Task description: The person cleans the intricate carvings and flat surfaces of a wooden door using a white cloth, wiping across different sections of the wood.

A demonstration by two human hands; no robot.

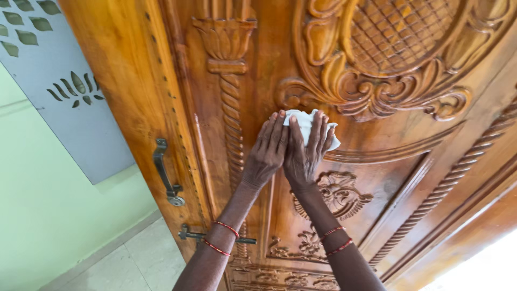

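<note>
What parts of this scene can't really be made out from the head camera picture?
- White cloth: mostly hidden under the right hand; its full size is unclear.
- Carved brown wooden door: top, bottom and right side are cut off by the picture edges.
- Round lattice carving: its upper part is cut off by the top edge.
- Dark metal bolt: partly hidden by the left hand's forearm.

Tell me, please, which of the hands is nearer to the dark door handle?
Left. The left hand lies flat nearer the door handle; the right hand presses a white cloth farther away.
</note>
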